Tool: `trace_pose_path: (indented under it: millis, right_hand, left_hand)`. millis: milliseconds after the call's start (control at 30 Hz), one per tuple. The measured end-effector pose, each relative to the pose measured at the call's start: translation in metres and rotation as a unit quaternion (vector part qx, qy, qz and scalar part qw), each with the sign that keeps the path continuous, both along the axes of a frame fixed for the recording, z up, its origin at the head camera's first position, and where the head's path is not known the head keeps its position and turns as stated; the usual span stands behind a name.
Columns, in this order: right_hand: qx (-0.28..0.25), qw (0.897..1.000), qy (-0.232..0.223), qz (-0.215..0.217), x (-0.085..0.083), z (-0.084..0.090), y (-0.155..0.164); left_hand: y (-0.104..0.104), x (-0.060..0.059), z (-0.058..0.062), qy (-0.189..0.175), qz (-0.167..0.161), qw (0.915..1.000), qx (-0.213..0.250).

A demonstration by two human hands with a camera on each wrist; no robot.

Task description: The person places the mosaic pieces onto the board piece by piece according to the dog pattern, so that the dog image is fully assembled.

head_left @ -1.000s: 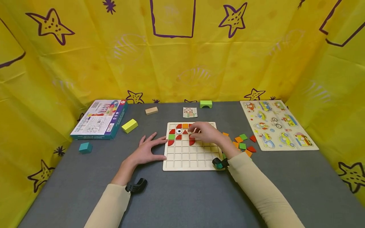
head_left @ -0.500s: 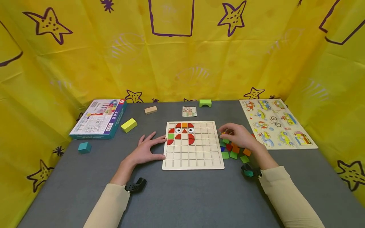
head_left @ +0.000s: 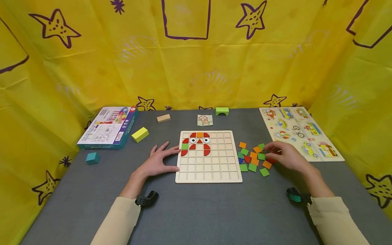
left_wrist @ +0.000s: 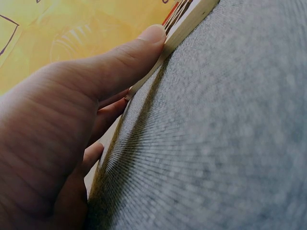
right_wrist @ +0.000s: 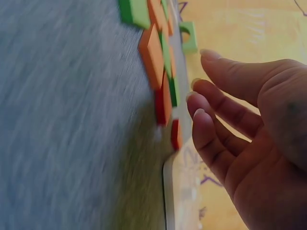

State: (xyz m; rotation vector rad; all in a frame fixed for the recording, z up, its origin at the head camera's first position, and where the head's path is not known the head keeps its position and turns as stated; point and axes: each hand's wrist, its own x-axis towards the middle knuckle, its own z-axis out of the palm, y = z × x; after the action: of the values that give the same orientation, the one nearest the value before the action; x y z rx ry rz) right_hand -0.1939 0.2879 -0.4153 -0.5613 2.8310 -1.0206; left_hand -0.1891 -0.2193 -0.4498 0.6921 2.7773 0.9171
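A wooden grid board (head_left: 216, 166) lies flat mid-table, with red quarter-circle tiles (head_left: 207, 153), a green tile (head_left: 185, 146), an orange one and two eye tiles (head_left: 206, 140) set in its upper left cells. My left hand (head_left: 157, 164) rests at the board's left edge, thumb and fingertips touching it; the left wrist view shows the thumb (left_wrist: 156, 34) against the rim. Right of the board, loose tiles (head_left: 252, 167) in green, orange, red and blue lie scattered. Over their right side hovers my right hand (head_left: 288, 156), fingers loosely bent, nothing between thumb and fingertips in the right wrist view.
A picture puzzle board (head_left: 306, 136) lies at the right, close to my right hand. Behind the grid board are a small picture card (head_left: 205, 120) and a green arch block (head_left: 222, 111). Leftward stand a box (head_left: 107, 129) and yellow (head_left: 140, 134), teal (head_left: 93, 158) and plain wooden (head_left: 163, 118) blocks.
My right hand has left the grid board and moved right, across the loose tiles to their far side. The right-hand eye tile, covered before, now shows. My left hand stays put.
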Motion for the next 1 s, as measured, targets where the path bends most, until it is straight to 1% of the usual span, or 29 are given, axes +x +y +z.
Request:
trace_pose_path:
  millis: [167,467,600,700,867,1000]
  right_hand:
    - [0.015,1.000,-0.004,0.007,0.006,-0.003,0.010]
    - [0.029,0.998,0.024,0.040,0.009,-0.010,0.013]
    - [0.034,0.998,0.024,0.045,0.010,-0.011,0.012]
    - [0.030,0.999,0.017,0.041,0.010,-0.009,0.012]
    - [0.020,1.000,0.008,0.019,0.010,-0.001,0.012]
    - [0.000,1.000,0.016,0.017,0.007,0.004,0.004]
  left_hand:
    - [0.001,0.000,0.000,0.002,-0.002,1.0000,0.000]
    - [0.001,0.000,-0.001,0.003,0.000,1.0000,-0.002]
    - [0.002,0.001,-0.002,0.001,0.000,1.0000,-0.005]
    - [0.002,0.001,-0.002,0.000,0.001,1.0000,-0.006]
    - [0.002,0.001,-0.001,-0.002,0.000,1.0000,-0.004]
    - [0.001,0.001,0.000,-0.002,0.000,1.0000,-0.003]
